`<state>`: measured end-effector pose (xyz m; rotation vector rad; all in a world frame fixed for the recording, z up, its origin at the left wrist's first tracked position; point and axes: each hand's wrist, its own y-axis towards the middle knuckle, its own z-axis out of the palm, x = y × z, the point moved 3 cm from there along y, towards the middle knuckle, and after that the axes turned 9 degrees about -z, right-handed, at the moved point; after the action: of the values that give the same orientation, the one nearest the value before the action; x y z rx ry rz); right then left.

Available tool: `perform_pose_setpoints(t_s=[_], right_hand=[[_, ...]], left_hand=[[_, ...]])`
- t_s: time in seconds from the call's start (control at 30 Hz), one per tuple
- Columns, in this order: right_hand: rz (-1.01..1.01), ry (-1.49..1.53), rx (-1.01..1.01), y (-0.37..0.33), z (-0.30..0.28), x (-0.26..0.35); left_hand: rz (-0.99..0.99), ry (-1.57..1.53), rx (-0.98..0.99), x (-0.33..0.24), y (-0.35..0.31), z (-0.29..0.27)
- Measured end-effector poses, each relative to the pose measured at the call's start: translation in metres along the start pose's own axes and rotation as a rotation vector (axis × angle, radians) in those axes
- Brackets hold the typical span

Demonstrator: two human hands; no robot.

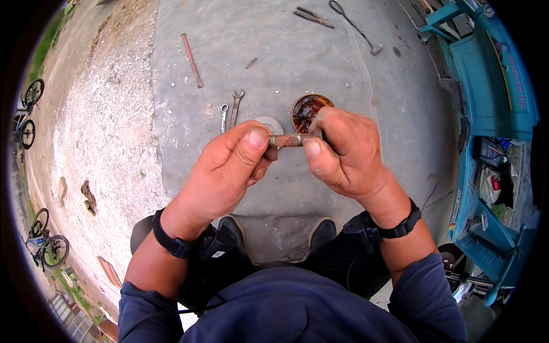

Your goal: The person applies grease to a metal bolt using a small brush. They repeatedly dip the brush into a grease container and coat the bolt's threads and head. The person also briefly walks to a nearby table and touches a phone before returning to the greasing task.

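Both of my hands hold one short rusty bolt (293, 139) level in front of me. My left hand (229, 168) pinches its left end between thumb and fingers. My right hand (343, 154) grips the right end, thumb under the shaft. Just beyond the bolt, on the concrete ground (274, 74), sit a round tin of dark brown grease (309, 108) and its pale lid (270, 123), partly hidden behind my fingers.
Two wrenches (231, 108) lie left of the lid. A rusty rod (192, 60), pliers (314, 17) and a long-handled tool (354, 26) lie farther off. A blue vehicle (492, 114) stands at the right. Bicycles (28, 114) stand at the left, past gravel.
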<state>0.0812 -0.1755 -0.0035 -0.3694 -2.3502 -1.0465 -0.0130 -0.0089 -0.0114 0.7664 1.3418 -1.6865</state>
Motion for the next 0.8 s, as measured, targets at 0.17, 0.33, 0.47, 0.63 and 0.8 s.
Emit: perform_pose_setpoints(t_s=[0.17,0.33,0.47,0.63,0.8], right_hand=[[0.204,0.19,-0.068,0.0,0.007,0.004],[0.926,0.944,-0.029,-0.008,0.027,0.004],[0.835,0.844,-0.018,-0.009,0.027,0.002],[0.062,0.089,-0.034,0.003,0.006,-0.002],[-0.109,-0.064,0.028,0.001,0.001,0.0]], left_hand=[[0.162,0.231,-0.104,-0.008,-0.002,-0.004],[0.537,0.896,-0.285,-0.034,-0.001,-0.007],[0.587,0.92,-0.288,-0.029,0.001,-0.015],[-0.128,0.008,0.003,-0.007,-0.005,-0.009],[-0.262,-0.223,0.08,0.0,-0.002,0.0]])
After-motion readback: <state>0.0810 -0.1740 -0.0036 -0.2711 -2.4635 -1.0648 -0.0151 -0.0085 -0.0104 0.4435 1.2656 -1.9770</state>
